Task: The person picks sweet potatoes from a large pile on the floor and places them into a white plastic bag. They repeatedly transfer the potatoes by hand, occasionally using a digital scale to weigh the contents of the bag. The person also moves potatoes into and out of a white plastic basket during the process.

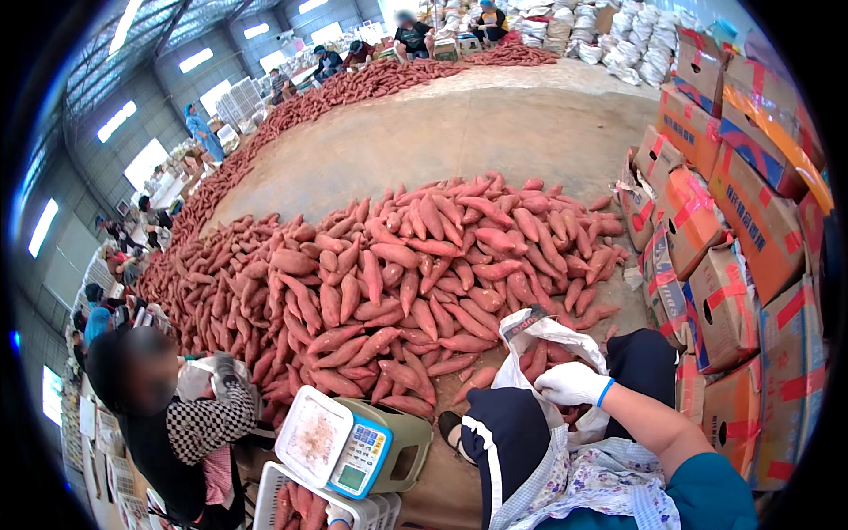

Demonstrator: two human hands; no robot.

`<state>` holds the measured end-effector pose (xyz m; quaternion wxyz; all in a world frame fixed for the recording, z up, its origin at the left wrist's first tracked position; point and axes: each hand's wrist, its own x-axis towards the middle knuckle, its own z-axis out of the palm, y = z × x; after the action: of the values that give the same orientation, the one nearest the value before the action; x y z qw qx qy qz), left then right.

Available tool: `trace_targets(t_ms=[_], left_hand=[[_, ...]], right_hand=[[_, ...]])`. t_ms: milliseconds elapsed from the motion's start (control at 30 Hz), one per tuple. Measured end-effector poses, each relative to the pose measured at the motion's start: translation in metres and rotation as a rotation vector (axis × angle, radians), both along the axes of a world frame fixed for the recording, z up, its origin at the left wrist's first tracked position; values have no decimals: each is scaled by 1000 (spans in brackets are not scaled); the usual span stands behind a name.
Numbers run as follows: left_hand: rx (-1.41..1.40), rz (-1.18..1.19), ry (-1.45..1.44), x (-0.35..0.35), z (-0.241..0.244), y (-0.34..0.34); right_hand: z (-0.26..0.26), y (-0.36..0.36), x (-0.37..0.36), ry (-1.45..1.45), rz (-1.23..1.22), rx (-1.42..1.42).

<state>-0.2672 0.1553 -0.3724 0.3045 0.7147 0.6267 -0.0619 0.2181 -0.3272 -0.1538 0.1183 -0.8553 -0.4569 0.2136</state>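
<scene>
My right hand [574, 384], in a white knitted glove with a blue wristband, grips the rim of a white woven plastic sack [510, 371] between my knees. Some sweet potatoes show in the sack's mouth. Low in the picture, my left hand [340, 516], gloved likewise, is partly cut off at a white plastic crate [268, 493] with several sweet potatoes [298, 507] in it; its fingers are hard to make out. A digital scale [358, 457] with a stained white tray rests on an olive plastic stool [411, 437] beside the crate.
A large heap of red-skinned sweet potatoes [397, 285] spreads before me. A co-worker [192, 424] in checkered sleeves sits at left. Stacked, taped cardboard boxes [729, 311] line the right side. More workers sit along a farther sweet potato row [351, 86], with white sacks [636, 46] behind.
</scene>
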Motion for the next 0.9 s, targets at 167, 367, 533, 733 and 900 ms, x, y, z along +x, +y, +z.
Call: trace_targets(t_ms=[167, 367, 533, 733, 900], left_hand=[[278, 193, -160, -37, 74, 25], [711, 252, -737, 40, 175, -90], [399, 118, -1068, 143, 273, -158], [233, -328, -1229, 291, 322, -201], [171, -760, -937, 398, 344, -239]], right_hand=[[3, 8, -4, 10, 23, 172], [5, -17, 1, -52, -38, 168], [10, -23, 0, -10, -72, 318], [27, -53, 5, -65, -104, 475], [50, -81, 15, 137, -280, 408]])
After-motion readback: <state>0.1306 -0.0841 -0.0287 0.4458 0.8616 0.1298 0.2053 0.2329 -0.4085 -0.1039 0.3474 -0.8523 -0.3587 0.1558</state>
